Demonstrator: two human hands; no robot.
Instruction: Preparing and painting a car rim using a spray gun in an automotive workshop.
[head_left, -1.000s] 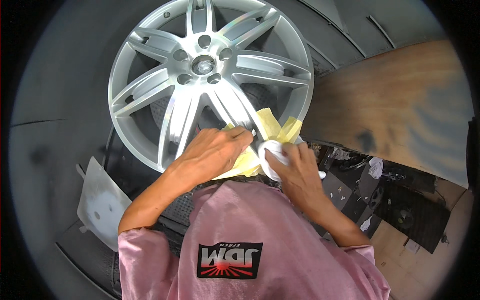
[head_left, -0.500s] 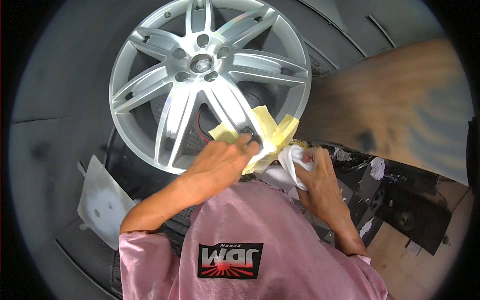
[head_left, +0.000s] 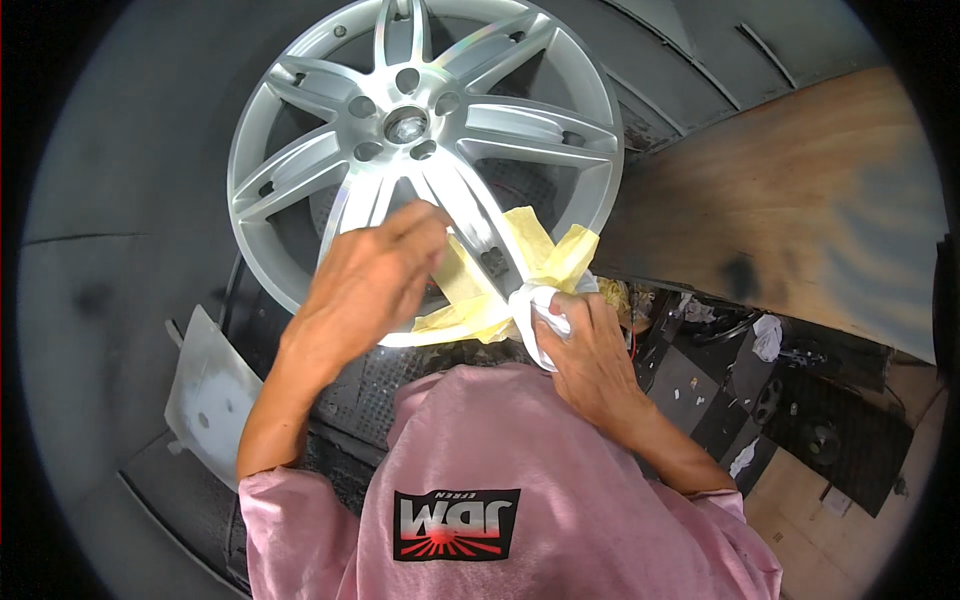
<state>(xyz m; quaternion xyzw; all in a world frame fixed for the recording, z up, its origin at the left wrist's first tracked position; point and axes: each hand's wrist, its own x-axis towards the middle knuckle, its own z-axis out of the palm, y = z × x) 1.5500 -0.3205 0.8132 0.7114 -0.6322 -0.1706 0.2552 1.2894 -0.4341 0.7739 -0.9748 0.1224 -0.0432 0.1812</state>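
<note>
A silver multi-spoke alloy wheel (head_left: 480, 205) is in front of me, with yellow masking tape (head_left: 572, 253) stuck around the outer end of its nearest right spoke. My right hand (head_left: 592, 350) grips a bunched white cloth (head_left: 530, 310) and presses it on the rim at that spoke's end. Raised over the wheel's near left side is my left hand (head_left: 375, 275). Its fingers are bent and blurred by motion, so whether they hold anything is hidden. A small dark patch (head_left: 494, 262) lies in the taped spoke's recess.
To the right stands a large brown board (head_left: 770, 220) with a grey smear. A pale grey panel (head_left: 210, 395) leans at the left. Scraps and a crumpled white rag (head_left: 767, 338) lie on the floor at the right, near a dark grate (head_left: 845, 435).
My left hand has lifted off the spoke and moved left and slightly up. My right hand has carried the cloth left and down onto the rim by the taped spoke.
</note>
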